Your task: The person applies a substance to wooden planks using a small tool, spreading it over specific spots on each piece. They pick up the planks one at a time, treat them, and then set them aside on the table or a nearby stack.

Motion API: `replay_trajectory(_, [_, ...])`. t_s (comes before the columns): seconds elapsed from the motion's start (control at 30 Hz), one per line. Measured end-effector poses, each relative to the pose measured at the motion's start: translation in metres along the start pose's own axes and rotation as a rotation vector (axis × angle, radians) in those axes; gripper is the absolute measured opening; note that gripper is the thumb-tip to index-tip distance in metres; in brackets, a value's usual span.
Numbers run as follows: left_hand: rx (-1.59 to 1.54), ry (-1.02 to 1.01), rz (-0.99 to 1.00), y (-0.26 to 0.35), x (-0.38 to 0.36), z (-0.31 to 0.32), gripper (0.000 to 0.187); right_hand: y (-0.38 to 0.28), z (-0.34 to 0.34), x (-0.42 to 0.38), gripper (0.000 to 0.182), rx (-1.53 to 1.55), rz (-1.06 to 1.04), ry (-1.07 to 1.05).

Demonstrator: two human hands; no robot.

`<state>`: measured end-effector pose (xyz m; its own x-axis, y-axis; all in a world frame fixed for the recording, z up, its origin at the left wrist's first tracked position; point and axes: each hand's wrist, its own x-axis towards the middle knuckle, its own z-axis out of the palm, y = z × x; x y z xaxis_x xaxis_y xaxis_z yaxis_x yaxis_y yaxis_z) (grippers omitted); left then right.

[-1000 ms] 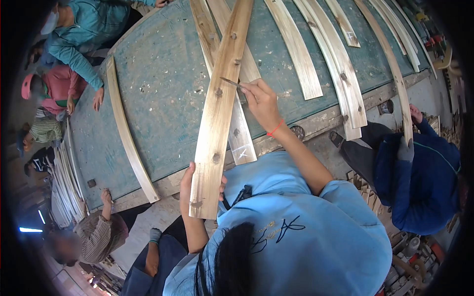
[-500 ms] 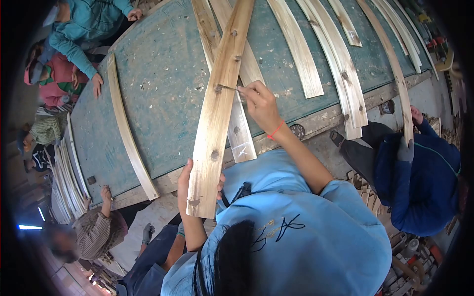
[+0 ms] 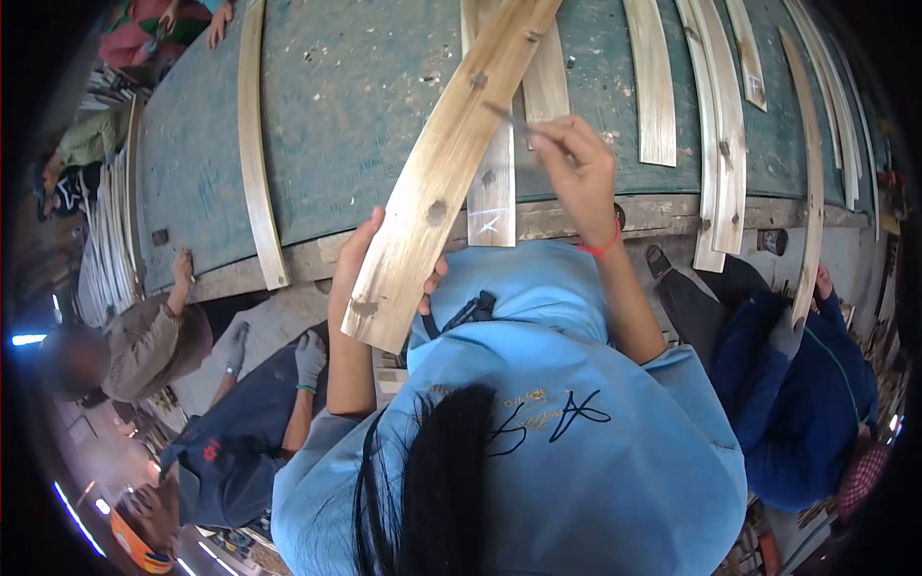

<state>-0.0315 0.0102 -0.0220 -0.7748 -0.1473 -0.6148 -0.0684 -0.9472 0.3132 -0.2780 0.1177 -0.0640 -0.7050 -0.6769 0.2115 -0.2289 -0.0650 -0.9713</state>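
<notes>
A long wooden plank (image 3: 411, 254) with dark knots and filled-looking spots slants up from my body over the table. My left hand (image 3: 357, 252) grips it near its lower end, thumb on one edge and fingers curling around the other. Pinched in my right hand (image 3: 582, 180) is a thin, dark, flat-bladed tool (image 3: 507, 116), slightly blurred. Its tip overlaps the plank just below a dark knot (image 3: 477, 81). Under the held plank lies another plank (image 3: 492, 204) bearing a white chalk mark.
More planks rest across the green table (image 3: 346, 115), including one plank (image 3: 252, 144) on the left and a pale plank (image 3: 656, 86) on the right. A wooden rail (image 3: 312, 259) edges the table. People stand on both sides; one in dark blue (image 3: 807, 403) holds a plank (image 3: 810, 192).
The tool's tip has come off the dark knot to just below it, with my right hand pulled back slightly. My left hand still holds the plank. The whole view has shifted.
</notes>
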Motion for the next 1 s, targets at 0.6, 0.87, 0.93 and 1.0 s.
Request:
replay_trajectory(0.6, [-0.214, -0.143, -0.040, -0.009, 0.002, 0.014, 0.079, -0.028, 0.008, -0.065, 0.029, -0.209, -0.326, -0.264])
replay_trajectory(0.87, [-0.285, -0.239, -0.048, -0.012, 0.003, 0.016, 0.082, -0.047, -0.005, -0.057, 0.035, -0.470, -0.478, -0.347])
replay_trajectory(0.93, [-0.294, -0.241, -0.069, -0.011, 0.003, 0.018, 0.084, -0.049, -0.009, -0.056, 0.035, -0.508, -0.498, -0.366])
replay_trajectory(1.0, [-0.309, -0.238, -0.081, -0.013, 0.003, 0.015, 0.085, -0.051, -0.013, -0.057, 0.035, -0.537, -0.501, -0.394])
